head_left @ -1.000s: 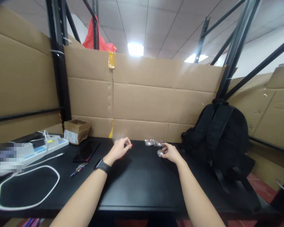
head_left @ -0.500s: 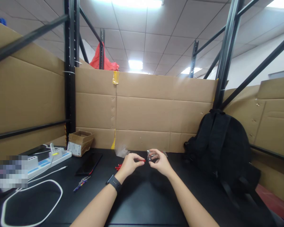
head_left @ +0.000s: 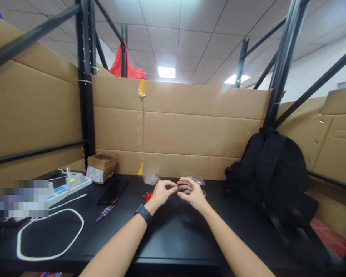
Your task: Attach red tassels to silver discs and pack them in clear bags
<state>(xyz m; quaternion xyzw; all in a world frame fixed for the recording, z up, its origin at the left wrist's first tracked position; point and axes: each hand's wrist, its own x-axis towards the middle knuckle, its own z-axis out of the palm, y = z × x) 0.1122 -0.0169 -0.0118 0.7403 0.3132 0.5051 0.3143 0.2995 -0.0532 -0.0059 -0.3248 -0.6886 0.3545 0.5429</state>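
My left hand (head_left: 162, 193), with a black watch on its wrist, and my right hand (head_left: 192, 192) meet above the black table (head_left: 173, 234), fingertips pinched together on a small dark part (head_left: 178, 187) between them. What exactly each hand grips is too small to name. Several small red pieces (head_left: 147, 196) lie on the table just left of my left hand. A clear plastic bag (head_left: 150, 178) sits behind them. Small clear packets (head_left: 196, 180) lie behind my right hand.
A black backpack (head_left: 272, 173) leans at the right against cardboard walls. On the left lie a dark phone (head_left: 113, 191), keys (head_left: 104, 212), a small cardboard box (head_left: 102, 167), a white power strip (head_left: 67, 184) and a looped white cable (head_left: 49, 234).
My hands have come together from apart: the left left the red pieces, the right lifted off the table, and both now pinch at one spot. The view has tilted slightly.
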